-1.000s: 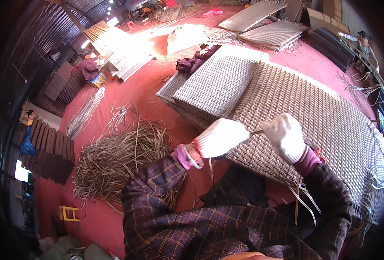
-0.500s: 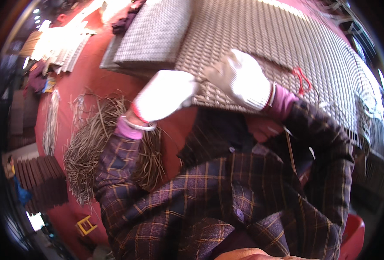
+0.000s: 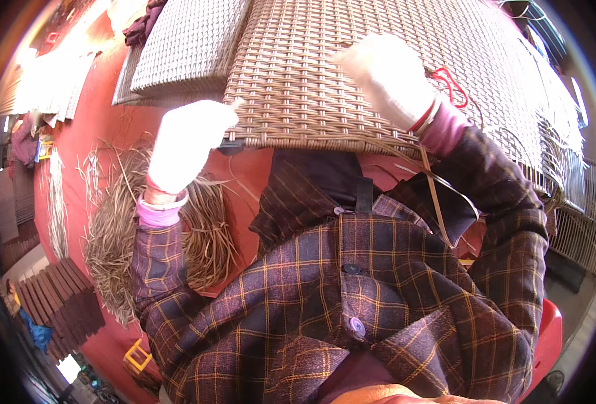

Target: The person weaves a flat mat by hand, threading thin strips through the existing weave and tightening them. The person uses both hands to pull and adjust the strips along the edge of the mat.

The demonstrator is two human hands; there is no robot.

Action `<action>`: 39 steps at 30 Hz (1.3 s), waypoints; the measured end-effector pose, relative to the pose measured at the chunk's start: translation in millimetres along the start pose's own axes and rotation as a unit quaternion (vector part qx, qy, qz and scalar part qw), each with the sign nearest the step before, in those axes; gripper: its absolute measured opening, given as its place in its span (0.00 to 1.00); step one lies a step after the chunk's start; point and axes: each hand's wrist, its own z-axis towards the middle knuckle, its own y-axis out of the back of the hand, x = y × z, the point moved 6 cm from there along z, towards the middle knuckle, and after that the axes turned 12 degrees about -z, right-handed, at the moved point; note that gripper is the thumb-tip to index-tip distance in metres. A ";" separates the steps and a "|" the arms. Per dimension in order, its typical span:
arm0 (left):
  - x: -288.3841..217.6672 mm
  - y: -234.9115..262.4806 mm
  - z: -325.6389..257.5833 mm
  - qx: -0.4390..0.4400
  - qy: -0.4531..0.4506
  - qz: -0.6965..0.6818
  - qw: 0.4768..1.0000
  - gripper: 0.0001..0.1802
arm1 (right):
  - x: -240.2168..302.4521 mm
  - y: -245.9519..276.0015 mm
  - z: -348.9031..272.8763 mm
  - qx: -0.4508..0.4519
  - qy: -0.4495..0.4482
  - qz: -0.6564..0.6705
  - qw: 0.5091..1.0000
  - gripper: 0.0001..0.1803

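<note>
Grip unclear in both: white-gloved right hand [image 3: 393, 79] over tan basketweave panel [image 3: 298, 87], left hand [image 3: 191, 140] at its edge

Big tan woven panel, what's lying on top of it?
On the woven panel, a red looped thing lies near the right hand. From this view, that white-gloved hand covers part of the weave; anything beneath it cannot be seen.

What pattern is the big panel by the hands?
The big panel has a tan basket weave, clearest in the head view.
</note>
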 end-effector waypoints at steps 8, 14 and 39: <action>59.8 20.7 -59.9 -0.154 0.015 -0.159 0.975 0.12 | -93.3 -52.5 -55.2 0.128 -0.074 -0.155 0.977 0.11; 82.7 19.8 -102.2 -0.258 0.077 -0.127 0.955 0.13 | -109.0 -45.7 -41.6 0.191 -0.331 0.110 0.918 0.12; 82.3 -37.2 -104.3 -0.438 0.122 -0.296 0.840 0.12 | 142.7 7.1 39.6 0.496 -0.509 0.590 0.384 0.14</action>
